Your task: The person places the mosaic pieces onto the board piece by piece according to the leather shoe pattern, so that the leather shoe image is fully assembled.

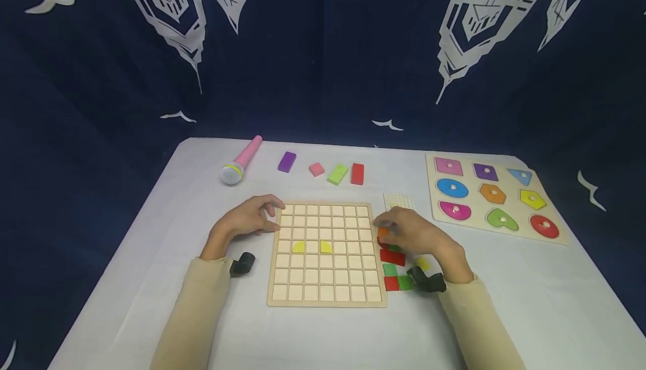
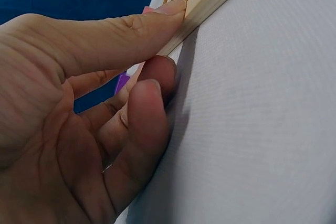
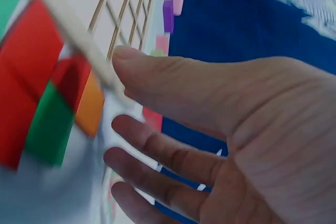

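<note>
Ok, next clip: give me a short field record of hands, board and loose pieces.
left hand: rests at the left edge of the wooden grid board, thumb on its rim
right hand: open over the orange block beside the board
board contents: two yellow pieces
far row: purple, pink, green and red blocks
also: pink toy microphone, wooden shape puzzle

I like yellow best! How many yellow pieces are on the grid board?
2: one yellow piece on the board, left of middle, and another two squares to its right in the same row. None looks hidden.
</note>
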`<state>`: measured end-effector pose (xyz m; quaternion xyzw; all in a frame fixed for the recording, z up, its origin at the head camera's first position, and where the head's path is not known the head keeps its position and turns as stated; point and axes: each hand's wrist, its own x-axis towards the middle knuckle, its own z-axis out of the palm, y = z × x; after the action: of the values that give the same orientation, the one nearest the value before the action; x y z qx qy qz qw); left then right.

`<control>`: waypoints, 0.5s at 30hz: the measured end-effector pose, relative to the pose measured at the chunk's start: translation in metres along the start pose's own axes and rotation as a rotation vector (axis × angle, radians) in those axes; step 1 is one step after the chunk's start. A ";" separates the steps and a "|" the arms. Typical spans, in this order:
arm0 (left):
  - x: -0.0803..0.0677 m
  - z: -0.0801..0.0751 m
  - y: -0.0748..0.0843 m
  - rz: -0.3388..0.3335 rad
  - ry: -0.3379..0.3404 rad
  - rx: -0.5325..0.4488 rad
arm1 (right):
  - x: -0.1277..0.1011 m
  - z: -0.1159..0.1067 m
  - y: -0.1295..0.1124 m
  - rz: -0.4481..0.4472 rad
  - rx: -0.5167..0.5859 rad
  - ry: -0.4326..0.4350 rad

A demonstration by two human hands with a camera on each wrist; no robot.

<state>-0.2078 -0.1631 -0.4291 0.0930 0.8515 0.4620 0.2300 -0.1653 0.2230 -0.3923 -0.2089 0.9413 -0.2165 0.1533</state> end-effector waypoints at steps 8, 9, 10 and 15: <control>0.000 -0.002 -0.001 0.019 -0.003 0.014 | -0.007 -0.012 0.026 0.100 0.147 -0.085; 0.000 -0.002 -0.001 0.020 0.000 0.012 | -0.009 -0.013 0.028 0.122 0.153 -0.095; 0.000 -0.002 -0.001 0.022 0.000 0.009 | -0.012 -0.013 0.031 0.143 0.160 -0.103; 0.000 -0.002 0.000 0.044 -0.012 0.002 | -0.031 -0.012 0.049 0.151 0.155 -0.137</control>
<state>-0.2084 -0.1644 -0.4286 0.1147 0.8482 0.4658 0.2245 -0.1591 0.2817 -0.3985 -0.1393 0.9220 -0.2618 0.2488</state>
